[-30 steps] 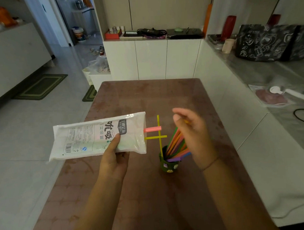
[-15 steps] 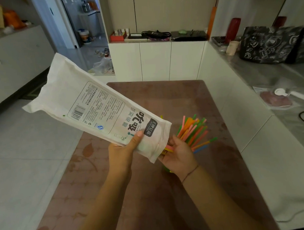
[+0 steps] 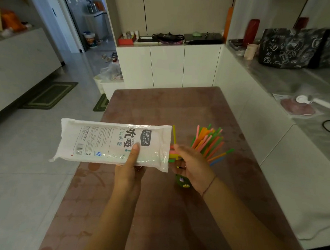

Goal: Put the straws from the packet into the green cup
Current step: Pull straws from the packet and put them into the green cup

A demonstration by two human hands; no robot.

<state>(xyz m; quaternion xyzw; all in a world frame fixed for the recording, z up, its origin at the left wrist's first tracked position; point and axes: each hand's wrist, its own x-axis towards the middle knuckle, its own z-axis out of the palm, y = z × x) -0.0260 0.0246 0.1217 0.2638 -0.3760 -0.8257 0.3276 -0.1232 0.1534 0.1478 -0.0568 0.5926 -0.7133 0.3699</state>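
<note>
Now the left hand [image 3: 127, 169] grips the packet [image 3: 113, 144] while the right hand [image 3: 194, 164] clasps straws [image 3: 207, 140] above the green cup [image 3: 181, 182].

My right hand [image 3: 193, 166] covers most of the green cup [image 3: 181, 182], so I can't see its rim. The packet [image 3: 111, 144] hides the straws' [image 3: 207, 141] left ends, and its small print is unreadable.

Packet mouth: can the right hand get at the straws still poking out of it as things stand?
Probably yes. The right hand sits right at the packet mouth, fingers at the straw ends poking out. Nothing lies between them. The left hand holds the packet nearly level, mouth toward the right hand.
</note>
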